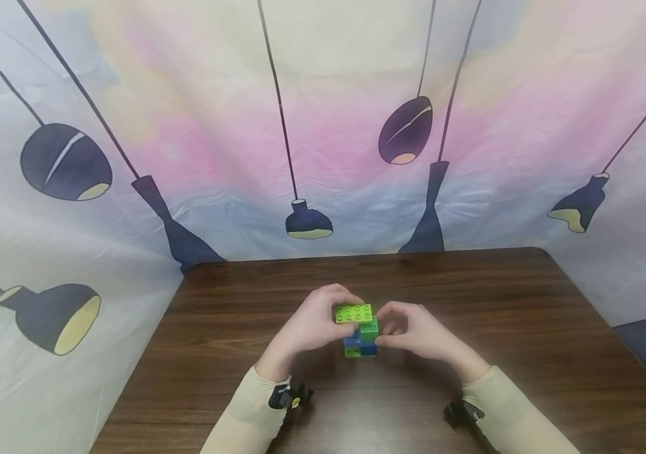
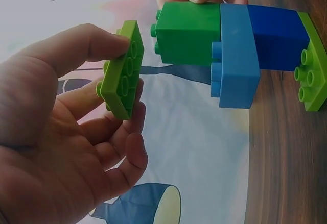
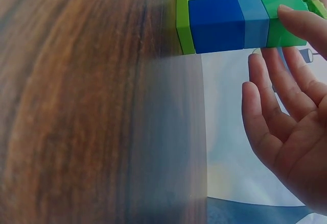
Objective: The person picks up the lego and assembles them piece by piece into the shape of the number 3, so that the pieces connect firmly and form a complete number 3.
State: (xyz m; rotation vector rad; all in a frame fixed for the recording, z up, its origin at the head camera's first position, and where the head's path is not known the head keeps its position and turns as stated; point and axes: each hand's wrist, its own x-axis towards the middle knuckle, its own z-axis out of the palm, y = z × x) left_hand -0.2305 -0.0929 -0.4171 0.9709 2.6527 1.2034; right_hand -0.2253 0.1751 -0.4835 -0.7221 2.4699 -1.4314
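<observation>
My left hand [image 1: 318, 321] pinches a flat lime-green toy building brick [image 1: 354, 313] between thumb and fingers, studs up. That brick is held just above a small tower, with a gap between them in the left wrist view. Topping the tower is a green block [image 2: 188, 32]; under it come a light blue brick [image 2: 239, 55], a dark blue block [image 3: 217, 24] and a flat lime-green base brick [image 2: 314, 63] on the table. From the right side, my right hand [image 1: 414, 328] holds the green block, its thumb against the face and the index finger farther back.
The tower stands on a dark wood-grain table [image 1: 232, 378]. Behind the table hangs a pastel cloth backdrop [image 1: 346, 170] printed with dark lamps. Each sleeved wrist carries a small black camera mount, such as the left one [image 1: 286, 397].
</observation>
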